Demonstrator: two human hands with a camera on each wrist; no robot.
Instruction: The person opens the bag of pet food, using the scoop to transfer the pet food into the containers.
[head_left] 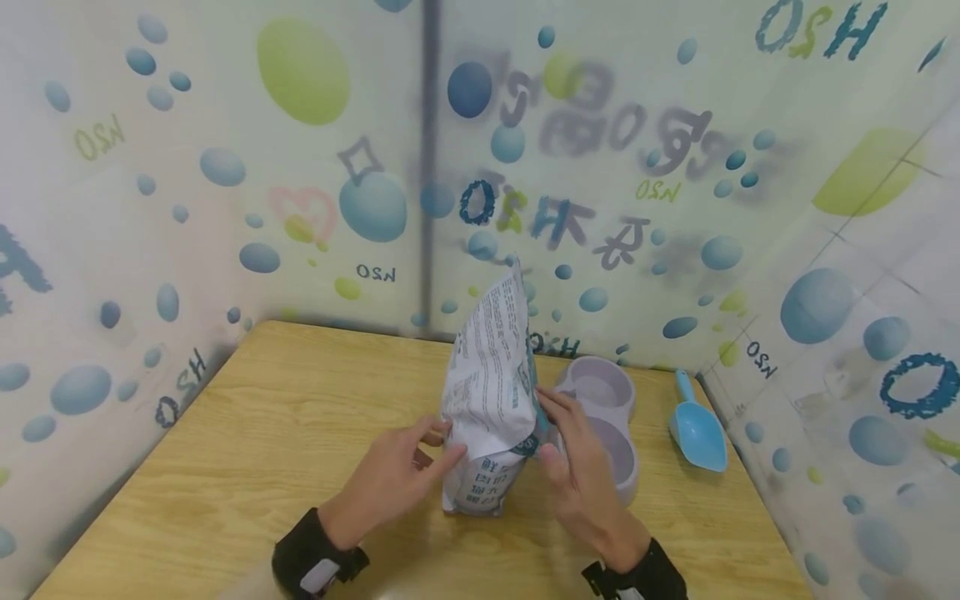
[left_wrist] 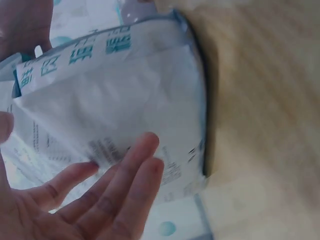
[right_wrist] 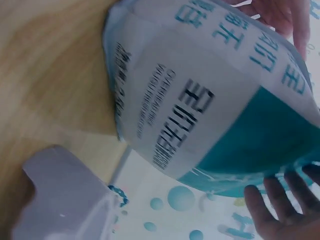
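A tall white-and-teal printed bag stands upright on the wooden table, its top leaning toward the back wall. On its left side my left hand has spread fingers close against the white panel; the left wrist view shows those fingers fairly straight. Along the other side is my right hand, with fingertips at the teal part of the bag. In the right wrist view these fingers are extended and apart. Black bands circle both wrists.
Right behind my right hand sits a pale purple double bowl, partly covered by that hand. Farther right, a light blue scoop lies near the table's right edge. Patterned curtain-like walls enclose the wooden table at the back and sides.
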